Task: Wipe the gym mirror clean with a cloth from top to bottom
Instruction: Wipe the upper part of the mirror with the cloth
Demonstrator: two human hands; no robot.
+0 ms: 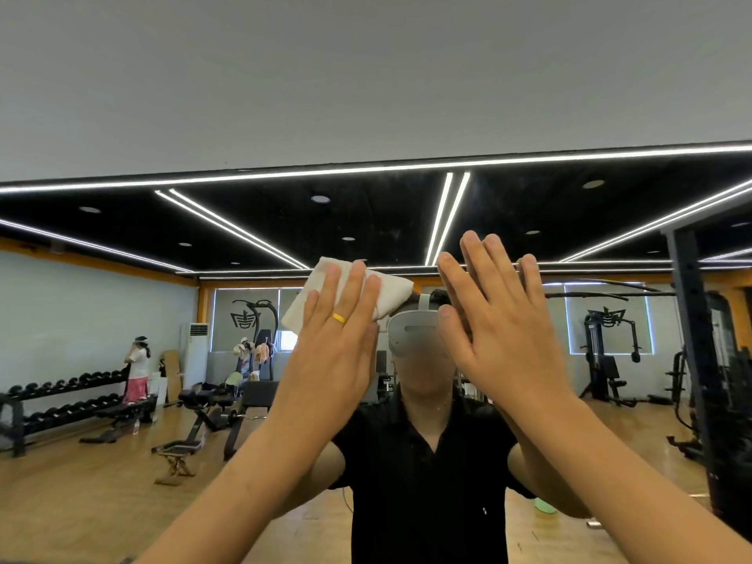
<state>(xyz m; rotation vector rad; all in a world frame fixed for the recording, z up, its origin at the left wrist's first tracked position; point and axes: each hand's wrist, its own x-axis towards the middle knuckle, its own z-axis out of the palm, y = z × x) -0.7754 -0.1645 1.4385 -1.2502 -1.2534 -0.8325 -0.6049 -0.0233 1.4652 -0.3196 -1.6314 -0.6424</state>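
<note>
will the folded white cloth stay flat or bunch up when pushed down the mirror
The folded white cloth looks soft and thin, so probably floppy and light. Pressed flat under the left hand, it likely slides, though corners may bunch.

The left grip (337, 339), a bare hand wearing a gold ring, presses a white cloth (392, 293) flat against the mirror (122, 319) with straight fingers. The right grip (502, 331) lies flat on the glass just beside it. A dumbbell rack (61, 388) shows in the reflection.
</note>
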